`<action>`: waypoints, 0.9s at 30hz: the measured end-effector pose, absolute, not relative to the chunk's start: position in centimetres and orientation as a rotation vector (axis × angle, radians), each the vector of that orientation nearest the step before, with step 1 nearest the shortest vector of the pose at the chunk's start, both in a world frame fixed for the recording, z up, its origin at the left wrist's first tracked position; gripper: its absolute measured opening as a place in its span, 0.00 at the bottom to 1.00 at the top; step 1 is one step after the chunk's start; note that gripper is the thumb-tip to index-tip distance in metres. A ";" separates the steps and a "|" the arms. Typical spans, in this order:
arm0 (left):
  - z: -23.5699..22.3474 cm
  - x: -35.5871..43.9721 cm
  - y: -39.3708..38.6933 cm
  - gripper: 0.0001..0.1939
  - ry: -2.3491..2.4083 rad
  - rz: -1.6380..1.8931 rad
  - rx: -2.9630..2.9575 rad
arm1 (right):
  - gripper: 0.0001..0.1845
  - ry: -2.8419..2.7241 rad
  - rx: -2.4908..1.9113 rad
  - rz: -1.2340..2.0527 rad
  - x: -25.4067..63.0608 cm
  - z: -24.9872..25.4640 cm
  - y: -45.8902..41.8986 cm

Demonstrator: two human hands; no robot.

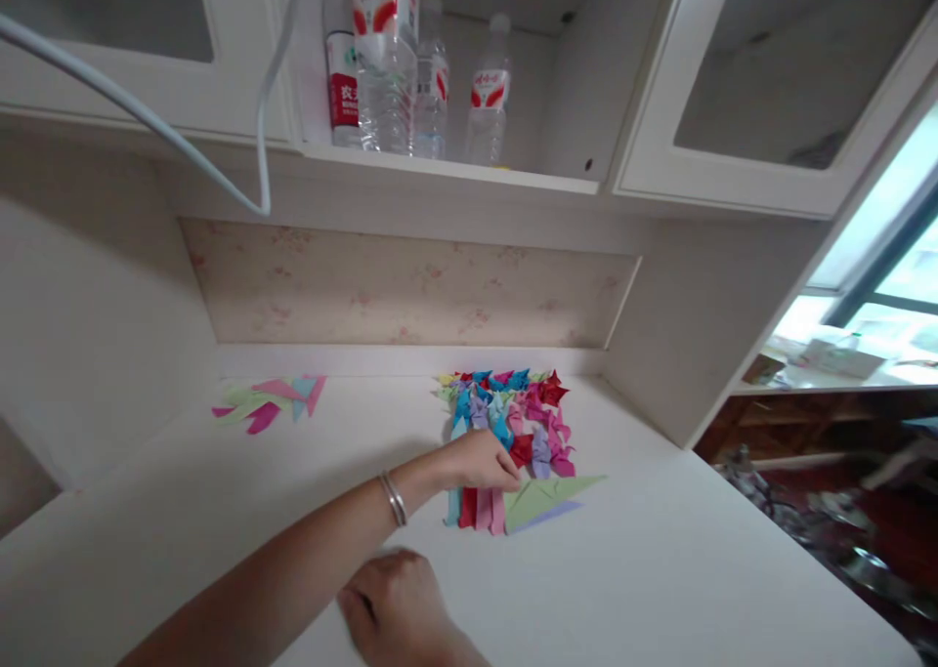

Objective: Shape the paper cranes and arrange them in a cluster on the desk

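Note:
My left hand [484,460], on the arm with silver bangles [394,498], reaches across to the right with its fingers pinched together. Its fingertips meet the left corner of a green folded paper [546,496], which lies partly over a lavender paper [553,517]. Below that forearm is my right hand [400,604], curled and slightly blurred; its fingertips are hidden, so anything inside cannot be made out. Just beyond the left hand, several small folded paper figures [540,452] sit in rows, in blue, pink, red and lavender. Folded paper strips [484,511] lie beneath the left wrist.
At the far left of the white table [622,569] lies a loose pile of coloured paper pieces [271,398]. Overhead, plastic bottles [388,71] stand in an open cabinet [454,167]. A white cable [183,145] hangs in front. A side panel [696,325] bounds the right.

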State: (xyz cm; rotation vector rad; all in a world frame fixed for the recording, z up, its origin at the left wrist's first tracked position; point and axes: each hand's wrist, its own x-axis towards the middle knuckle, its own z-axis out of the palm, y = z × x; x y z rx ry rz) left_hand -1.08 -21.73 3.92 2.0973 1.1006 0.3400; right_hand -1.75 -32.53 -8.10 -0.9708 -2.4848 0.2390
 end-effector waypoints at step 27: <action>-0.3 5.3 -20.6 0.15 1.245 0.200 2.655 | 0.12 -2.462 -0.792 0.373 -0.3 -7.3 -32.2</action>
